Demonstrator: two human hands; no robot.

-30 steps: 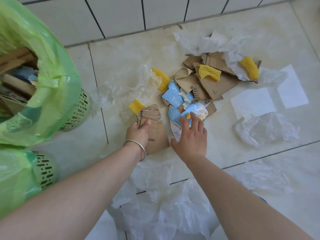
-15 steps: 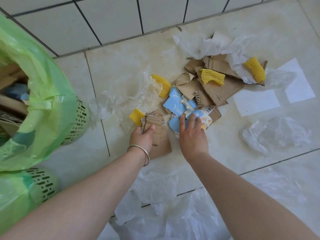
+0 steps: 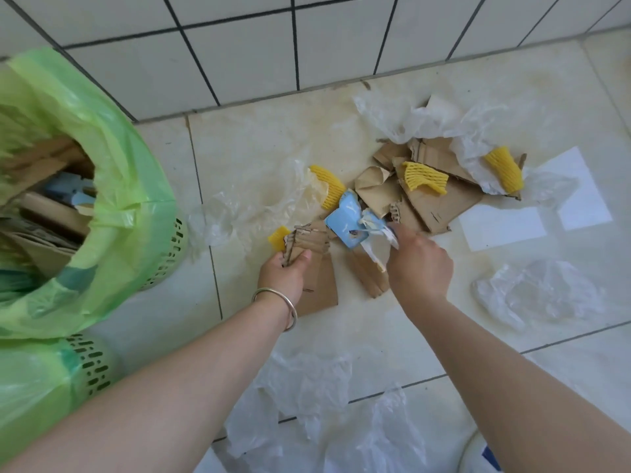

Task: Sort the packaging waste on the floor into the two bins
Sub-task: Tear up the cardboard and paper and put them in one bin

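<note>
Two bins lined with green bags are seen at the left: the upper bin [image 3: 170, 247] is filled with cardboard and blue packaging, and the lower bin [image 3: 92, 370] sits just below it at the frame edge, its contents hidden by the bag. Packaging waste is spread over the tiled floor [image 3: 392, 332].

A ribbed piece of brown cardboard [image 3: 316, 264] is gripped at its upper edge by the left hand [image 3: 281, 274], with the thumb curled over the front and the fingers behind. A metal bangle [image 3: 278, 303] is worn on that wrist. Just above the gripped piece a small yellow foam net [image 3: 277, 237] is seen, touching the cardboard's corner.

A light blue carton [image 3: 345, 223] with torn white plastic is pinched by the curled fingers of the right hand [image 3: 418, 268]; the carton is lifted slightly above a narrow cardboard strip [image 3: 367, 274] lying on the floor.

Further back, a heap of torn cardboard [image 3: 433, 199] is covered by three more yellow nets: one [image 3: 327, 184] beside a clear plastic film [image 3: 259, 203], one [image 3: 423, 175] on top of the heap, and one [image 3: 505, 172] at the right on crumpled white plastic. A separate clear bag [image 3: 536, 295] lies well apart at the right, and more plastic sheeting [image 3: 321, 404] is spread between the forearms.
</note>
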